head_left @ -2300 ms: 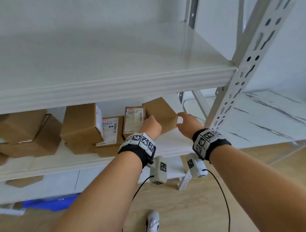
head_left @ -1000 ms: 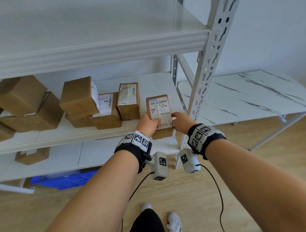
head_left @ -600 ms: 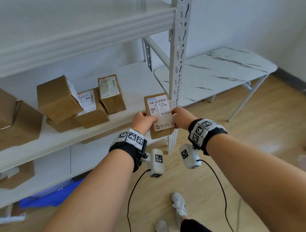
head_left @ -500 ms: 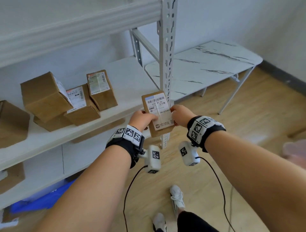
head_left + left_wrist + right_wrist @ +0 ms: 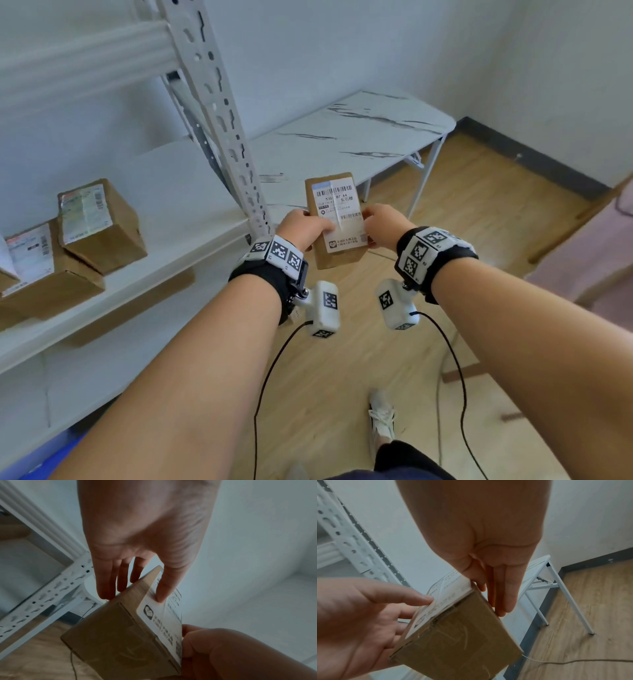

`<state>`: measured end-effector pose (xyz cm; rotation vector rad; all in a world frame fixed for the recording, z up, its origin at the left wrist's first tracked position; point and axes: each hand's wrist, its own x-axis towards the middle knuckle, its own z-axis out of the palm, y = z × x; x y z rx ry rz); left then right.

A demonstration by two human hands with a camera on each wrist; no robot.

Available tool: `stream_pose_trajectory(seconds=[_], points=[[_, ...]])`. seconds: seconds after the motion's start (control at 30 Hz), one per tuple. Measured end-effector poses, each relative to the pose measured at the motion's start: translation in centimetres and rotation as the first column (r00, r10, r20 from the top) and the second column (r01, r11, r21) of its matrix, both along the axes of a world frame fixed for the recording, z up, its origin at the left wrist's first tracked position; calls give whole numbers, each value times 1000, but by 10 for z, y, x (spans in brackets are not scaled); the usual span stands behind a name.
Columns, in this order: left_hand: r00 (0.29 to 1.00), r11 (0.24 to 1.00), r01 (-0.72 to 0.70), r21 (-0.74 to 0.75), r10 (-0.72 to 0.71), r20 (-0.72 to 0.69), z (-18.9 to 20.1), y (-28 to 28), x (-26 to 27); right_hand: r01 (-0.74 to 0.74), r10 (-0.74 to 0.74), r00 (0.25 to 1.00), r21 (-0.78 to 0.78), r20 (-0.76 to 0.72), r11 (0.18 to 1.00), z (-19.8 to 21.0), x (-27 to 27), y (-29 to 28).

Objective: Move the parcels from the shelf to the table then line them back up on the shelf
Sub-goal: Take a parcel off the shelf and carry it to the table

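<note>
White room, wood floor, marble-look table (image 5: 359, 137) upper right of the frame, shelf (image 5: 178, 219) at left. Left hand (image 5: 303, 228) and right hand (image 5: 383, 226) each pinch a side of the parcel (image 5: 337, 219) mid-frame, label up, probably for steady carrying to the table.
</note>
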<state>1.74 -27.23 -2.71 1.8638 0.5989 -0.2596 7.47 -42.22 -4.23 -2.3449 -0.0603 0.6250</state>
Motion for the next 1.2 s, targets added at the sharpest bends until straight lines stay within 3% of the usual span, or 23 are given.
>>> stream_pose_trajectory(seconds=[0.2,0.43,0.9,1.2], points=[[999,999,-43,-2,43,16,1,-44,74,-34,34,999,16,7,999,7,77,-41],[993,994,-110,7,110,32,-3,-56,139,-80,80,997,29,-15,996,5,148,-46],[989,989,-147,-13,147,-5,-11,1,311,-89,90,995,16,-43,996,3,316,10],[972,975,-223,2,223,-72,-19,33,383,-178,177,982,3,-64,984,-7,405,55]])
